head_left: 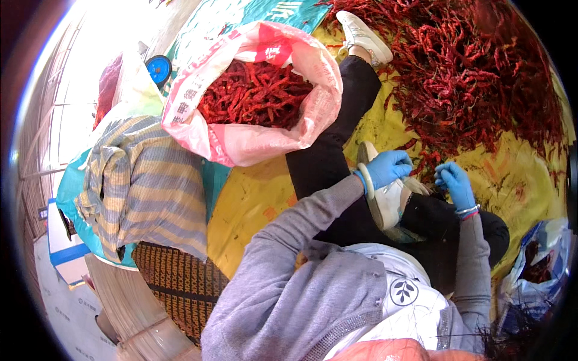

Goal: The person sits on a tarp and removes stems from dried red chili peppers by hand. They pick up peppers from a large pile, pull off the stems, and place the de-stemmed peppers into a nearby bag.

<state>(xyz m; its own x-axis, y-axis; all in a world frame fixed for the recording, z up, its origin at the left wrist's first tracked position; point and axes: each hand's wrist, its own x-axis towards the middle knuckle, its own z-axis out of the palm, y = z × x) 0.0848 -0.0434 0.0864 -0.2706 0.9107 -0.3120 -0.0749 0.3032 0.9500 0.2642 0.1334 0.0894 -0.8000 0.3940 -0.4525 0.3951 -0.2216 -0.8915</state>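
Both of my hands wear blue gloves and hover over my folded legs, a small gap between them. My left hand (387, 169), with a pale bangle (366, 180) at its wrist, is closed above my white shoe (385, 201). Across from it, my right hand (456, 186) has its fingers curled in. Whatever either hand may hold is hidden or too small to make out. Just beyond them, a large heap of dried red chilies (448, 78) spreads over a yellow sheet (484, 171). Loose chilies (428, 159) reach close to my fingers.
An open white and pink woven sack (241, 147) of red chilies (259, 96) stands at the left beyond my leg. Nearer lie a striped cloth (159, 186) and a brown patterned mat (174, 283). A plastic bag (536, 271) with dark red contents sits at the right.
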